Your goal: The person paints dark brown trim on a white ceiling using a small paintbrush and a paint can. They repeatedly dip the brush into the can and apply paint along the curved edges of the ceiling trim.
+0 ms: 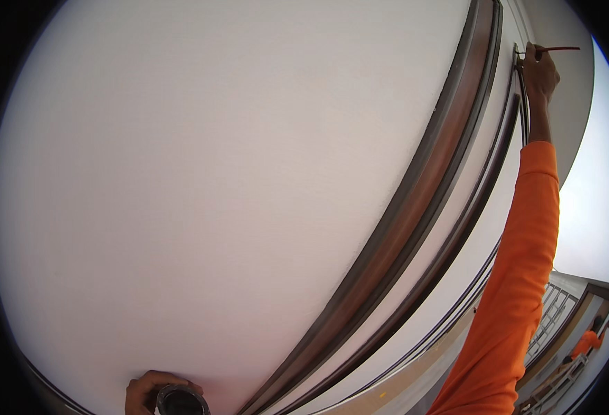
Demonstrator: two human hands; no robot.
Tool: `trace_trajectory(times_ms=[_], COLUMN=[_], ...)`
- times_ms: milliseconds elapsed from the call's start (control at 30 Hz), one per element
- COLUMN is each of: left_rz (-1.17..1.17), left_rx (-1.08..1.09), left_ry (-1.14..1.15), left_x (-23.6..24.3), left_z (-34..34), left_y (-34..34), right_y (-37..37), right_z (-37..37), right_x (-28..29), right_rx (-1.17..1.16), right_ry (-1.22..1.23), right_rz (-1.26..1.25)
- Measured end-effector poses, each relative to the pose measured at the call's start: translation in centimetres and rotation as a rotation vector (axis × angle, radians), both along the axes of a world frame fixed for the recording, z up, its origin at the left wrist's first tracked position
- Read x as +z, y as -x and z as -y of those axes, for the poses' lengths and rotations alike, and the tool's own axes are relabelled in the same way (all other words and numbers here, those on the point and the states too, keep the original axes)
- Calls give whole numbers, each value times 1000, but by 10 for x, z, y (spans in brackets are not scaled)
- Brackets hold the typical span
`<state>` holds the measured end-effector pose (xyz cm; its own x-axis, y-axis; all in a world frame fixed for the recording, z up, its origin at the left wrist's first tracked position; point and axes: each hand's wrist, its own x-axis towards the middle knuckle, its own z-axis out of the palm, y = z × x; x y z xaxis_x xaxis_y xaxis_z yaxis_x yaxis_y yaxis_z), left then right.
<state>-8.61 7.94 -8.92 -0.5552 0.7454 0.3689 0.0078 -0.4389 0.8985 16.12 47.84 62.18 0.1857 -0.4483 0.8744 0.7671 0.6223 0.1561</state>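
My right arm, in an orange sleeve, stretches up along the right side. My right hand [541, 75] is closed on a thin paintbrush [560, 48] with a red handle. The brush's other end is near the top of a narrow dark trim strip [508, 135], where the hand partly hides it; contact is unclear. At the lower edge, my left hand [144, 391] wraps round a small round pot [181, 401] with a dark rim and a dark inside. A wide brown moulding [415, 218] with dark edges runs slantwise across the pale wall [201, 187] between my hands.
More thin dark strips [450, 321] curve beside the moulding. At lower right, another person [586, 340] in orange is on a ladder-like frame [560, 384] near a brown door frame [581, 311]. A barred window grille [552, 315] lies beyond my sleeve.
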Motion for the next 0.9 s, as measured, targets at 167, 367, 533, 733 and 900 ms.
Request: trace_trajectory(times_ms=[167, 367, 533, 733, 900], left_rz=[1, -1, 1, -4, 0], left_rx=[-12, -19, -20, -21, -23], left_ry=[7, 11, 9, 5, 8], left_x=[1, 4, 4, 2, 4], left_z=[4, 0, -2, -2, -5], left_y=[13, 18, 20, 23, 25], right_y=[12, 14, 13, 22, 27], right_z=[2, -6, -8, 0, -4], right_x=[-3, 4, 8, 1, -1], right_rx=[45, 113, 83, 193, 159], right_ry=[-14, 24, 52, 49, 25], right_rz=[44, 51, 63, 62, 56])
